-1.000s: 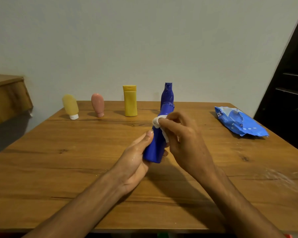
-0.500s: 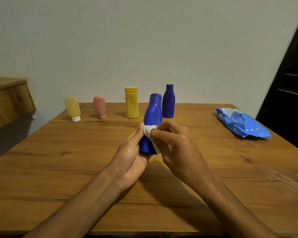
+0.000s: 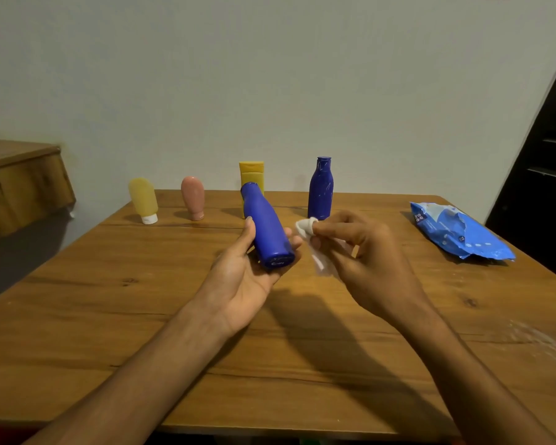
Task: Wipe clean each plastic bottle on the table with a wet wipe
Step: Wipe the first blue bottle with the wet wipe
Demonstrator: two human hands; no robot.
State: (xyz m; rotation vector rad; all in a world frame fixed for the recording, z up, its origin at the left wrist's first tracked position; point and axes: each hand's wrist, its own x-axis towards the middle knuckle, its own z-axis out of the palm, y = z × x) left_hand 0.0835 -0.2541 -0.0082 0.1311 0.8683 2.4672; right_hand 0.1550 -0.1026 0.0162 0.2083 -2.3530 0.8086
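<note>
Between bottle and wipe: a narrow gap. The bottle (image 3: 265, 232) sits just left of the right fingertips (image 3: 326, 228), not touching the wipe (image 3: 304, 226).
Long axis: tilted, with the base toward the person and the cap away, up and to the left.
Grip, left hand (image 3: 241, 277): thumb and fingers curled round the bottle, held above the table (image 3: 142, 316).
Grip, right hand (image 3: 363, 261): fingers pinched on the wipe, its tail hanging below.
Likely next: a short move left brings the wipe to the bottle's side.

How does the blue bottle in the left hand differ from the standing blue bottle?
The held blue bottle is tilted, base toward the camera; the standing blue bottle is upright. The left hand grips the held one; nothing touches the standing one. Both are dark blue, narrow-necked.
</note>
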